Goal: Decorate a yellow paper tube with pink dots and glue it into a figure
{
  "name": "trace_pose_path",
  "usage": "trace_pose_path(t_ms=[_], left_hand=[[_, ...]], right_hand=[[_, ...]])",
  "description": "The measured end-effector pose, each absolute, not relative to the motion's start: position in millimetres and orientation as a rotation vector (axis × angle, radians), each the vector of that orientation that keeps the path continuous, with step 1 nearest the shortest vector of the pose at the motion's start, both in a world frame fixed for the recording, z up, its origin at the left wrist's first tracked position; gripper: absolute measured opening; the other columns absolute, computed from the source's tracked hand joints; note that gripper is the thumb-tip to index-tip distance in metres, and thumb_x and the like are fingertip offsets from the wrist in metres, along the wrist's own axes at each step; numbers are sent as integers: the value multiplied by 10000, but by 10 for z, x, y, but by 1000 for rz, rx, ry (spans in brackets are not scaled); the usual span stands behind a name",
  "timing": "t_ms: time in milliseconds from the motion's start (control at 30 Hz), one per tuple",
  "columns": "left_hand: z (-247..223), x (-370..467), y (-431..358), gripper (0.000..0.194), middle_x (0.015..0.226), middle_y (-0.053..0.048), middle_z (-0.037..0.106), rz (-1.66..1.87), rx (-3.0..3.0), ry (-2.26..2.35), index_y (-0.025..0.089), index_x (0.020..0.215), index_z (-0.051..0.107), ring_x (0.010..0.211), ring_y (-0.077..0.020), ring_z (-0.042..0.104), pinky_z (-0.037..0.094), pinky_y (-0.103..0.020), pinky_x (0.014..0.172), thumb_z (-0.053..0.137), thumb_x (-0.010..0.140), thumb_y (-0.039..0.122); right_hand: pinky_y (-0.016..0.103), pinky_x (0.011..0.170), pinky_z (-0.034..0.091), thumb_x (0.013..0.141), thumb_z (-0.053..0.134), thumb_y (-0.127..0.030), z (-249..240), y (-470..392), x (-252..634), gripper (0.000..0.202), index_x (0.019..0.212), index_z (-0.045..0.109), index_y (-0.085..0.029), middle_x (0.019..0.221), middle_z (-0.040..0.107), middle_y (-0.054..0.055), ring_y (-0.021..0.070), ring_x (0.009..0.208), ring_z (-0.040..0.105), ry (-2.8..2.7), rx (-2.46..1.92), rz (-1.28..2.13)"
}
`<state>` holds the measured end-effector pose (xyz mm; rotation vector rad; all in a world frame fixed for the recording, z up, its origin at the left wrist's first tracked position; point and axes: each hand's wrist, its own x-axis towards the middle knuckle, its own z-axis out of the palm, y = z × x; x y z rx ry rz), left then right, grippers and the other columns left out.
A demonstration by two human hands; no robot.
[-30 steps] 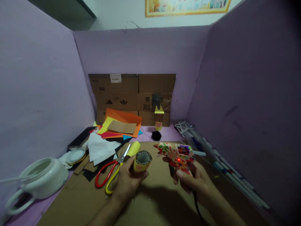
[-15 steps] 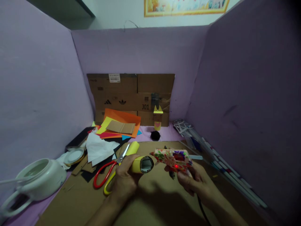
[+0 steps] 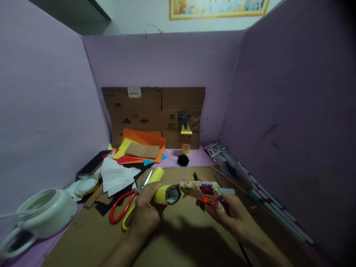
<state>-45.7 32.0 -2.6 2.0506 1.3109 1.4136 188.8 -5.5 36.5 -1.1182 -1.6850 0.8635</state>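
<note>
My left hand (image 3: 148, 209) is closed around a short yellow paper-covered tube (image 3: 162, 195), its open end facing right with dark edges and a pale inside. In my right hand (image 3: 226, 213) is a flower-patterned hot glue gun (image 3: 200, 191) with a glowing red light and a clear glue stick (image 3: 227, 191) poking out behind. The gun's nozzle is at the tube's rim; whether it touches, I cannot tell. Scissors (image 3: 132, 196) with red and yellow handles lie left of my left hand, beside a rolled yellow paper (image 3: 158, 175).
A white pot (image 3: 48, 211) stands at left, near a jar lid (image 3: 87, 184) and white tissue (image 3: 116, 176). Coloured paper sheets (image 3: 144, 137) lie behind. A small eared cardboard figure (image 3: 186, 140) stands at the back beside a black ball (image 3: 183, 160). Marker pens (image 3: 275, 200) line the right wall.
The glue gun has moved slightly left and down, bringing its nozzle to the tube's rim. My left hand and the tube stay almost where they were.
</note>
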Motion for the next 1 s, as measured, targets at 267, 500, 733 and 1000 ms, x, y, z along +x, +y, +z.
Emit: trace_pose_path(t_ms=[267, 500, 733, 1000], left_hand=[[-22, -450, 321, 265, 979, -50, 679, 1434, 2076, 1303, 206, 989, 633, 939, -233, 626, 489, -362, 845, 629, 731, 143], [-68, -452, 336, 267, 982, -45, 672, 1476, 2064, 1279, 217, 978, 634, 945, -224, 616, 486, -375, 842, 643, 726, 129], [-47, -446, 325, 288, 961, -42, 683, 1465, 2075, 1293, 221, 974, 640, 913, -223, 634, 500, -372, 826, 617, 713, 102], [-80, -452, 344, 306, 989, -35, 689, 1503, 2129, 1292, 226, 988, 641, 936, -218, 635, 496, -365, 848, 628, 710, 100]], right_hand=[[257, 525, 419, 812, 562, -445, 350, -72, 1888, 319, 798, 722, -170, 773, 654, 78, 187, 629, 556, -1691, -1111, 854], [238, 475, 369, 818, 543, -420, 363, -70, 1889, 302, 781, 713, -173, 716, 616, 46, 151, 551, 479, -1739, -1111, 810], [235, 448, 338, 808, 564, -438, 383, -89, 1877, 294, 786, 728, -194, 688, 632, 37, 141, 517, 439, -1729, -1147, 780], [229, 440, 309, 811, 553, -417, 415, -94, 1876, 293, 809, 723, -178, 604, 550, 15, 137, 511, 409, -1764, -1159, 735]])
